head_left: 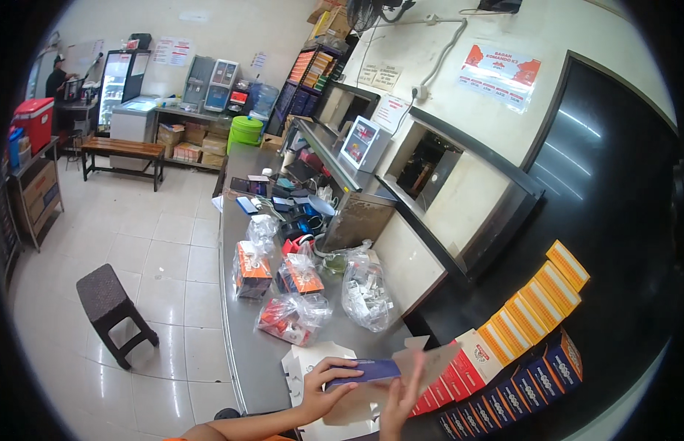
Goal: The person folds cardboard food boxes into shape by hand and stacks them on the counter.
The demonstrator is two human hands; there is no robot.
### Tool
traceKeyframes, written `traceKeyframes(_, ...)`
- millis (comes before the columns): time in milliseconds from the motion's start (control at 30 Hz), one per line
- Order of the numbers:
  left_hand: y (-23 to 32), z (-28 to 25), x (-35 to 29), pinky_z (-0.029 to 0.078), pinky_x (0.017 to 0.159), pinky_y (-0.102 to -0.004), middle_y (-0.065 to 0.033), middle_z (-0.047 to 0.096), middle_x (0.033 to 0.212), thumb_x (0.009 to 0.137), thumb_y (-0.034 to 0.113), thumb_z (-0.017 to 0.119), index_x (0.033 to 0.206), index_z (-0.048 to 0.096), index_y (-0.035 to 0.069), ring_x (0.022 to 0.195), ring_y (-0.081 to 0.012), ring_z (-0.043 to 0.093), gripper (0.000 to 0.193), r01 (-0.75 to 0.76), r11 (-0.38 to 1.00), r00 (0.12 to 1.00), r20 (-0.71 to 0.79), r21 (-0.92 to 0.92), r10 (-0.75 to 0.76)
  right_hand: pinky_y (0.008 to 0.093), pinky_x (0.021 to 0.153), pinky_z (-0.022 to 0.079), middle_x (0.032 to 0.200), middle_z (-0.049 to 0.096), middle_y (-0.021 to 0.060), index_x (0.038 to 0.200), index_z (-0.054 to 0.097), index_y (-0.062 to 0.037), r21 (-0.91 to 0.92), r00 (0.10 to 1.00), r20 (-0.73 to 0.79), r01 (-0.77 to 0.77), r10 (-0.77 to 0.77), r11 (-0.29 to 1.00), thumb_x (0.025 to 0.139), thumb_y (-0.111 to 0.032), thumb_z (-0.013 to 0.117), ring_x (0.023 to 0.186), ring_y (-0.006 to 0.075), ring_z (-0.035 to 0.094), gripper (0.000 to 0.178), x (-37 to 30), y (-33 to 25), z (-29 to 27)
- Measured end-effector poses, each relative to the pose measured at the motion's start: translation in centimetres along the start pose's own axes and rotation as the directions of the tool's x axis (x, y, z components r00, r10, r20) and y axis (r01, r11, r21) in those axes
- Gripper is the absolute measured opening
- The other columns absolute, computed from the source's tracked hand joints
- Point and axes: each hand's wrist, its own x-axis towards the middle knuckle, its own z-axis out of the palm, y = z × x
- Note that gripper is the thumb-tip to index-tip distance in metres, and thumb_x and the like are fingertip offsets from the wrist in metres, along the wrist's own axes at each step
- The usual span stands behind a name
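Observation:
Near the counter's front edge, my left hand point(329, 387) is closed around a cardboard box with a purple side point(379, 369), thumb and fingers on its edges. A raised flap shows its plain inner face at the box's right end. My right hand point(401, 400) is upright against that end, its fingers stretched out and partly blurred. Below and to the left lies a white unfolded carton point(310, 359), partly covered by my left hand. Stacked to the right are several red-and-white boxes point(470, 361), a row of purple boxes point(537, 378) and a column of yellow boxes point(529, 309).
On the metal counter point(243, 345) beyond my hands sit clear bags with orange boxes point(252, 268), a bag of small white packets point(368, 294) and several phones point(246, 205). A dark stool point(107, 294) stands on the tiled floor. A wooden bench point(121, 149) is farther back.

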Motion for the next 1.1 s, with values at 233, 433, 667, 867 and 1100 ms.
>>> traceKeyframes(233, 0.7, -1.4, 0.6, 0.046, 0.090, -0.0337, -0.0075, 0.063, 0.108, 0.073, 0.009, 0.075, 0.101, 0.071, 0.011, 0.103, -0.0222, 0.059, 0.028, 0.002, 0.990, 0.967, 0.252, -0.142, 0.034, 0.0361, 0.076, 0.050, 0.103, 0.065, 0.0148, 0.102, 0.065, -0.0004, -0.510, 0.878, -0.413, -0.001, -0.244, 0.860, 0.085, -0.005, 0.060, 0.071, 0.0214, 0.065, 0.019, -0.2, -0.8, -2.5)
traceKeyframes(433, 0.5, -1.7, 1.4, 0.045, 0.093, -0.0345, -0.0090, 0.063, 0.107, 0.071, 0.007, 0.076, 0.103, 0.070, 0.006, 0.104, -0.0227, 0.058, 0.032, 0.023, 0.988, 0.968, 0.249, -0.155, 0.017, 0.0320, 0.080, 0.050, 0.091, 0.067, 0.0113, 0.093, 0.066, -0.0032, -0.419, 0.842, 0.186, 0.534, -0.506, 0.734, 0.079, -0.006, 0.066, 0.081, 0.0218, 0.065, 0.014, -0.1, 0.9, -6.2)
traceKeyframes(667, 0.9, -0.2, -0.8, 0.039, 0.095, -0.0380, -0.0072, 0.058, 0.111, 0.075, 0.011, 0.070, 0.107, 0.066, 0.010, 0.108, -0.0253, 0.050, 0.032, -0.185, 0.983, 0.953, 0.243, -0.009, 0.182, 0.0359, 0.071, 0.053, 0.087, 0.068, 0.0090, 0.086, 0.067, 0.0002, -0.449, 0.879, 0.020, 0.434, -0.477, 0.781, 0.086, -0.001, 0.054, 0.080, 0.0279, 0.064, 0.013, -3.4, -2.5, -2.0)
traceKeyframes(867, 0.3, -1.8, -1.2, 0.040, 0.095, -0.0376, -0.0063, 0.059, 0.107, 0.071, 0.001, 0.065, 0.102, 0.068, 0.012, 0.106, -0.0260, 0.052, 0.033, -0.183, 0.982, 0.978, 0.115, 0.056, 0.176, 0.0379, 0.077, 0.051, 0.096, 0.068, 0.0110, 0.095, 0.068, -0.0005, -0.467, 0.707, 0.267, 0.689, -0.655, 0.554, 0.080, 0.005, 0.053, 0.088, 0.0275, 0.063, 0.022, -2.7, -4.3, -0.6)
traceKeyframes(1100, -2.4, -6.7, 0.9, 0.049, 0.087, -0.0297, -0.0065, 0.063, 0.104, 0.074, -0.005, 0.061, 0.104, 0.068, 0.007, 0.101, -0.0181, 0.059, 0.033, 0.037, 0.998, 0.976, -0.211, -0.054, -0.048, 0.0300, 0.061, 0.048, 0.093, 0.066, 0.0141, 0.109, 0.064, -0.0057, -0.285, 0.464, 0.307, 0.878, -0.831, 0.385, 0.084, -0.002, 0.056, 0.066, 0.0215, 0.056, 0.027, -4.3, -3.1, 0.7)
